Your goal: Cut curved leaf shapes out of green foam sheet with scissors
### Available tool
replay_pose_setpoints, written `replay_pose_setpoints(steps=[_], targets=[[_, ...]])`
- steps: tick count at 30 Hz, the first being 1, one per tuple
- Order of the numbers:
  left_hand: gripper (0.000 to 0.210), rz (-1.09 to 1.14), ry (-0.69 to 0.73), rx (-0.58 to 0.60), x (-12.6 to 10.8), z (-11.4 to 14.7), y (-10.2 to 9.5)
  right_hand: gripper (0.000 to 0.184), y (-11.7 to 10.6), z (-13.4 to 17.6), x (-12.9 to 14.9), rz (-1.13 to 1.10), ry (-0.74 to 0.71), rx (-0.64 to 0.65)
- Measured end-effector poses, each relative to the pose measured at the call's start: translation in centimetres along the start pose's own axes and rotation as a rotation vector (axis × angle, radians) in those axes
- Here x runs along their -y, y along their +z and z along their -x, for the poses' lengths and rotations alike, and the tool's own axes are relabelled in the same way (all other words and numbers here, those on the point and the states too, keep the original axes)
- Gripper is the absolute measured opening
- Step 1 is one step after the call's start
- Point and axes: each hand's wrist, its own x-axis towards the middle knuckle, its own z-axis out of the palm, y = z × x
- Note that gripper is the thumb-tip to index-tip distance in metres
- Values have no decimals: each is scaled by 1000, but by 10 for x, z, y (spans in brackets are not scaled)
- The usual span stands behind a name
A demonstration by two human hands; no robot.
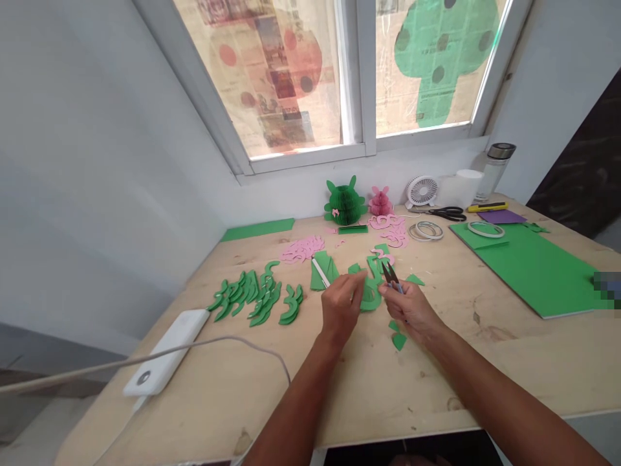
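My right hand (407, 305) grips small thread snips (392, 278) with blue handles, their dark blades apart and pointing away from me. To its left, my left hand (342, 301) is closed with thumb and fingers together; whatever is in the pinch is hidden. Between and just behind the hands lie curved green paper cut-outs (371, 304). Beyond my left hand, a white pen (320, 272) rests across folded green paper (331, 263). Small green scraps (398, 341) lie below the snips.
Stacked green curved pieces (264, 299) and a white power bank (167, 353) with a cable are at left. Pink cut-outs (303, 248), a green honeycomb paper figure (345, 206) and a pink one (381, 202) stand behind. Tape rolls (429, 230), black scissors (449, 213) and green sheets (543, 278) lie right.
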Motion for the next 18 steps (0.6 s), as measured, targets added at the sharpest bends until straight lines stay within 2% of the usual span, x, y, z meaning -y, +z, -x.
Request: replay_pose_setpoints(steps=[4, 6, 9, 12, 18], targets=[[26, 247, -276, -116, -1, -8, -3, 33, 0, -1, 0, 14, -20, -36], [27, 362, -405, -88, -3, -12, -6, 33, -1, -2, 0, 20, -24, -55], [27, 445, -545, 47, -10, -14, -12, 34, -1, -2, 0, 29, -33, -84], [26, 458, -600, 147, -17, -11, -16, 35, 0, -3, 0, 24, -51, -102], [23, 410, -635, 210, -23, 4, -22, 34, 2, -1, 1, 41, -72, -112]])
